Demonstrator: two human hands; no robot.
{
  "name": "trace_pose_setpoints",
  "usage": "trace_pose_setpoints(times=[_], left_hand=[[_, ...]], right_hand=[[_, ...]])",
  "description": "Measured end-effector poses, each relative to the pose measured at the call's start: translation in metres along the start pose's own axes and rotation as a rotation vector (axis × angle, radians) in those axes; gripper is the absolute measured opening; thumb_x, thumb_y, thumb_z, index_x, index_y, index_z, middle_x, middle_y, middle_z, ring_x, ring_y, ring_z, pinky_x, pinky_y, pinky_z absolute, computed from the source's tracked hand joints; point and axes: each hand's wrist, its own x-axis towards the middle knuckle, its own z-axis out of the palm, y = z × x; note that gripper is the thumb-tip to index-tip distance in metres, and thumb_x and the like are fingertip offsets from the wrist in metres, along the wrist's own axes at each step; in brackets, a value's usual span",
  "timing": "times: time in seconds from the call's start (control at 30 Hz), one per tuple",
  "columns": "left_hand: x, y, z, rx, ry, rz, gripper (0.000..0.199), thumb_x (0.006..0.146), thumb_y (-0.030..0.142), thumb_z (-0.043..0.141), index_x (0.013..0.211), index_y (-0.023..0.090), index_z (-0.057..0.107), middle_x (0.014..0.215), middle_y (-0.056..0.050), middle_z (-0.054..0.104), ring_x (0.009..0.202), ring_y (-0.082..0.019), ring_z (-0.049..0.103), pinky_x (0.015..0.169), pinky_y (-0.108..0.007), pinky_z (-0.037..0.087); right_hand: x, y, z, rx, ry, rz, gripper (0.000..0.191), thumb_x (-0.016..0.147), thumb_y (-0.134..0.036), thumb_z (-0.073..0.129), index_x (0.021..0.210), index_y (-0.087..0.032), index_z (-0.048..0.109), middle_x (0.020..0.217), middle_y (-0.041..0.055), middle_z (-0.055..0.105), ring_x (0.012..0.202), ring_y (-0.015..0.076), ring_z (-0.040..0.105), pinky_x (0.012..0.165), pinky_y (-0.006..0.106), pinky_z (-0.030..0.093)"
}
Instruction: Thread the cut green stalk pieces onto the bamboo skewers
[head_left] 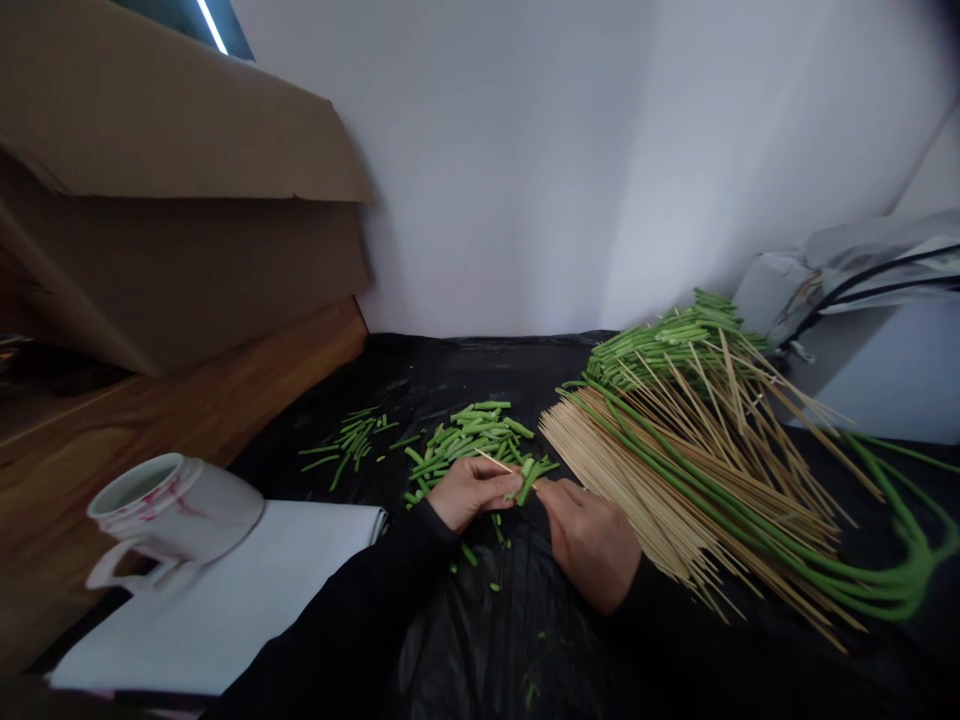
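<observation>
My left hand (478, 490) is closed, pinching short cut garlic scape pieces (529, 474) between thumb and fingers. A thin bamboo skewer (495, 461) runs through or across these pieces, its tip pointing up and left; the exact contact is too small to tell. My right hand (589, 535) is closed around the skewer's other end, just right of the pieces, and most of that end is hidden in the fingers. Directly behind my left hand lies a loose heap of cut garlic scapes (474, 432), with a few bits scattered below.
Right of my hands lie many bare bamboo skewers (626, 480), long uncut garlic scapes (750, 525) and a pile of filled skewers (675, 345). A smaller group of pieces (352, 440), a stained mug (180, 510) on white paper (247, 590) and a cardboard box (225, 270) are left.
</observation>
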Motion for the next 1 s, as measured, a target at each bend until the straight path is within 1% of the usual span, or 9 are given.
trace_pose_setpoints(times=[0.1,0.13,0.2,0.27,0.37,0.5,0.6,0.8,1.0], left_hand=[[-0.002,0.012,-0.008,0.074,-0.012,0.072,0.036,0.057,0.032,0.082,0.086,0.013,0.074,0.077,-0.007,0.071,0.067,-0.013,0.063,0.063,-0.022,0.048],[-0.002,0.018,-0.012,0.109,0.013,0.112,0.037,0.06,0.034,0.08,0.09,0.014,0.073,0.079,-0.008,0.072,0.07,-0.014,0.064,0.064,-0.023,0.048],[-0.003,0.03,-0.024,0.211,0.116,0.226,0.036,0.064,0.039,0.076,0.09,0.014,0.073,0.078,-0.008,0.072,0.07,-0.016,0.064,0.064,-0.023,0.047],[-0.003,0.038,-0.035,0.388,0.239,0.338,0.031,0.065,0.04,0.074,0.078,0.012,0.073,0.07,-0.007,0.07,0.063,-0.015,0.06,0.062,-0.024,0.045],[-0.001,0.039,-0.045,0.688,0.32,0.406,0.028,0.066,0.039,0.071,0.073,0.012,0.074,0.068,-0.006,0.069,0.063,-0.016,0.057,0.063,-0.026,0.042],[0.001,0.031,-0.049,1.013,0.312,0.361,0.027,0.069,0.041,0.066,0.071,0.016,0.074,0.066,-0.004,0.068,0.062,-0.016,0.056,0.06,-0.026,0.038],[0.0,0.031,-0.053,1.169,0.311,0.321,0.025,0.068,0.042,0.065,0.066,0.018,0.073,0.063,-0.002,0.066,0.06,-0.016,0.054,0.056,-0.025,0.035],[-0.003,0.038,-0.067,1.192,0.197,0.176,0.02,0.059,0.038,0.07,0.064,0.018,0.072,0.056,0.0,0.064,0.055,-0.014,0.053,0.051,-0.023,0.031],[-0.009,0.042,-0.065,1.354,0.221,0.098,0.016,0.06,0.034,0.068,0.071,0.024,0.074,0.067,-0.001,0.068,0.063,-0.017,0.058,0.054,-0.024,0.033]], right_hand=[[0.001,0.006,-0.001,-0.014,0.061,0.002,0.028,0.089,-0.013,0.039,0.102,-0.016,0.063,0.075,0.0031,0.064,0.065,0.0134,0.058,0.058,0.026,0.034],[0.002,0.009,-0.002,-0.023,0.083,0.008,0.027,0.089,-0.013,0.039,0.102,-0.016,0.063,0.076,0.0033,0.064,0.066,0.0132,0.058,0.059,0.025,0.034],[0.003,0.015,-0.004,-0.044,0.117,0.024,0.026,0.088,-0.012,0.041,0.099,-0.016,0.064,0.076,0.0037,0.065,0.067,0.013,0.058,0.06,0.024,0.035],[0.003,0.019,-0.005,-0.062,0.133,0.037,0.025,0.087,-0.013,0.042,0.098,-0.016,0.065,0.076,0.0039,0.065,0.068,0.013,0.059,0.06,0.024,0.036],[0.002,0.021,-0.004,-0.074,0.127,0.031,0.026,0.088,-0.013,0.042,0.099,-0.017,0.064,0.075,0.0034,0.064,0.067,0.0133,0.059,0.059,0.024,0.036],[0.001,0.019,-0.002,-0.078,0.127,0.012,0.025,0.088,-0.013,0.042,0.1,-0.017,0.064,0.075,0.0022,0.064,0.062,0.0132,0.058,0.057,0.026,0.034],[0.001,0.018,-0.001,-0.069,0.125,0.018,0.025,0.088,-0.013,0.042,0.098,-0.017,0.064,0.075,0.0023,0.064,0.063,0.0131,0.058,0.057,0.026,0.034],[0.001,0.018,-0.002,-0.053,0.093,0.024,0.025,0.089,-0.014,0.041,0.099,-0.017,0.064,0.076,0.0027,0.064,0.064,0.0125,0.058,0.058,0.025,0.034],[0.001,0.017,-0.002,-0.055,0.09,0.027,0.025,0.089,-0.015,0.041,0.099,-0.017,0.064,0.075,0.0022,0.064,0.064,0.0124,0.057,0.057,0.026,0.032]])
